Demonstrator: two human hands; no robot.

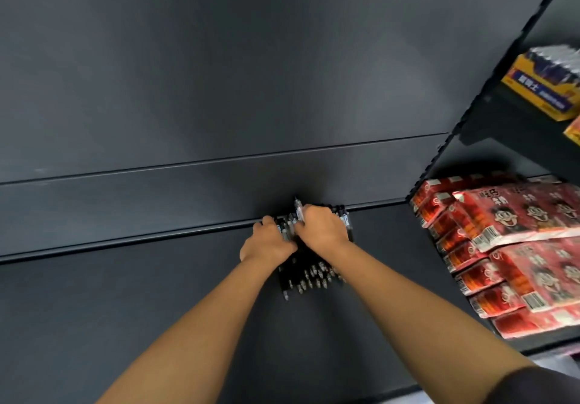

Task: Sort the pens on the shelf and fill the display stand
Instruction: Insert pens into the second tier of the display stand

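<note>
Pens (309, 273) sit packed in rows in the black display stand (284, 281), which is at the back edge of the shelf (157, 309), right of its middle, well apart from the red cartons (518, 234) on the next bay.

Right hand (323, 226): grip closed on one pen (298, 207), pinched low on the barrel, its top end poking up above the knuckles over the stand's back rows.

Left hand (266, 243): fingers curled over the stand's back-left corner. We read that as a steadying grip, though the contact itself is partly hidden.

Handling, our judgement:
- Each pen is light, stiff and smooth plastic, so it slips easily. We'd pinch mid-barrel rather than at the tip or clip.
- Tight rows mean neighbours snag, so we'd feed each pen in straight along its own axis.
- The stand is light for its load and may slide or tip if pushed, so we'd keep one hand bracing a corner.
- Front rows show tips; we can't tell which slots are free.
</note>
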